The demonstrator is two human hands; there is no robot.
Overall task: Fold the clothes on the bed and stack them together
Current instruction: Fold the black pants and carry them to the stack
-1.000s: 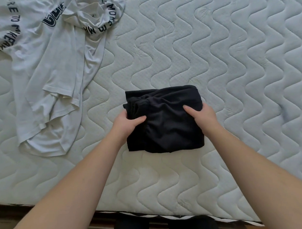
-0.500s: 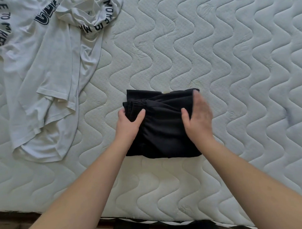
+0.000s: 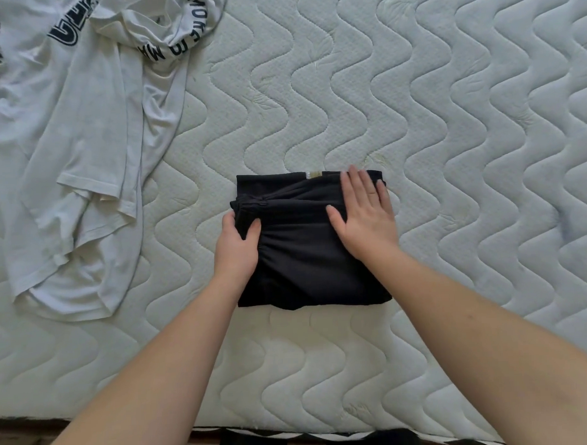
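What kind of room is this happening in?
Most likely a bedroom: the hands work on a bare quilted mattress, with a folded black garment and a loose white printed T-shirt lying on it.

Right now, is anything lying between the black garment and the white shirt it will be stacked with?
Nothing visible. Only bare mattress separates the black garment from the white shirt to its left. Both hands, left hand and right hand, rest on the garment.
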